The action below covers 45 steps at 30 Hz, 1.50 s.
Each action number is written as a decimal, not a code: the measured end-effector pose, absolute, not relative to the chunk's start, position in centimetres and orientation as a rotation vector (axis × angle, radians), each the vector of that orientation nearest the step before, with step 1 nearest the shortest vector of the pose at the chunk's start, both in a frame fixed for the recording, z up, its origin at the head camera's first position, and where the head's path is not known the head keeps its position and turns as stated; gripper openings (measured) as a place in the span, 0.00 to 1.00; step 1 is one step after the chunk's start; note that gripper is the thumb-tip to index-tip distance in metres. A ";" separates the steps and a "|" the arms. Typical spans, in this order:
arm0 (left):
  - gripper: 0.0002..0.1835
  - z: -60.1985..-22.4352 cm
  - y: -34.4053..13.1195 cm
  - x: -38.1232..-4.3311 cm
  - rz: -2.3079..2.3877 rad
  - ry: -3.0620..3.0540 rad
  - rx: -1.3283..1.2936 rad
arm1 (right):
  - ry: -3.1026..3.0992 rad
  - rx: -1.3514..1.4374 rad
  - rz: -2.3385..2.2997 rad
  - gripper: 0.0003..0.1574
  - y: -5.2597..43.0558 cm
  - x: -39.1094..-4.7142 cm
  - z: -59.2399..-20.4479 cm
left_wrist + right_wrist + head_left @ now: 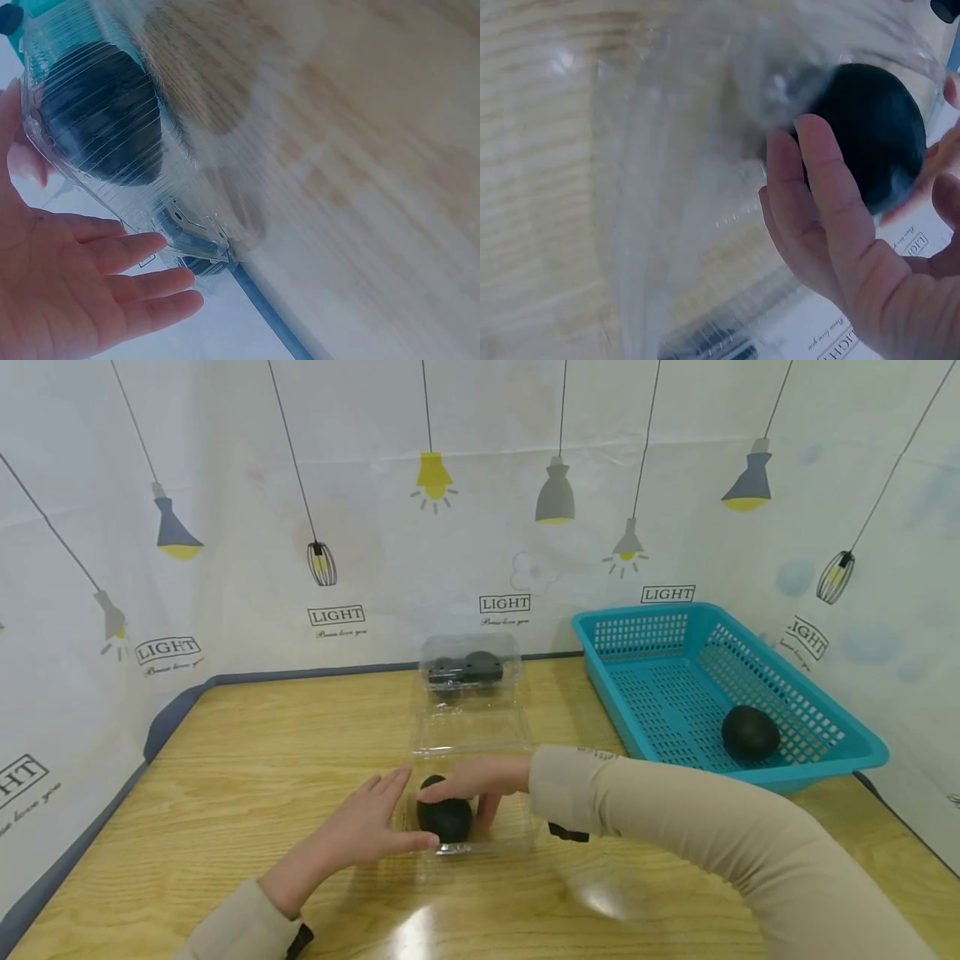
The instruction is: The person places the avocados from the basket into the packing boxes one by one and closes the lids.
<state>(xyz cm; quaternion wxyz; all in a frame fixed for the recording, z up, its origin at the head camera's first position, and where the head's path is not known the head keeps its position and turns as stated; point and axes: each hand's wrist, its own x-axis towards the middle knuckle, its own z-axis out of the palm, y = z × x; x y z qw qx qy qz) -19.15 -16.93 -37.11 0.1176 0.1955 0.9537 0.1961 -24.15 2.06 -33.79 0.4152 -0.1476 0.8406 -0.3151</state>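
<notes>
A dark avocado (446, 820) sits in the near part of a clear plastic clamshell box (513, 835), whose lid lies folded back. My right hand (480, 781) reaches over it from the right, holding the avocado between thumb and fingers. In the right wrist view, the fingers (829, 176) of that hand lie along the avocado's side. My left hand (360, 822) stays at the box's left side, fingers spread and thumb by the near rim. The left wrist view shows this hand (75, 289) with its palm bare and the avocado (105, 112) behind the ribbed clear wall.
At the back, another clear box (506, 647) contains dark rounded things (482, 667). To the right stands a turquoise perforated basket (641, 727) with one dark avocado (750, 733) in it. A lamp-printed cloth (375, 518) hangs behind the wooden table (300, 735).
</notes>
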 end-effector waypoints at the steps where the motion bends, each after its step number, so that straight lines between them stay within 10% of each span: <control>1: 0.56 -37.1 -16.9 -19.1 0.574 2.793 0.573 | 2.119 -0.372 -0.793 0.40 2.2 -24.2 -33.5; 24: 0.57 -37.0 -16.7 -18.9 0.580 2.807 0.574 | 2.372 -0.305 -0.706 0.46 17.1 -30.1 -24.0; 45: 0.57 -37.3 -16.8 -18.9 0.622 2.803 0.578 | 2.491 0.144 -0.456 0.57 33.1 -32.4 -26.7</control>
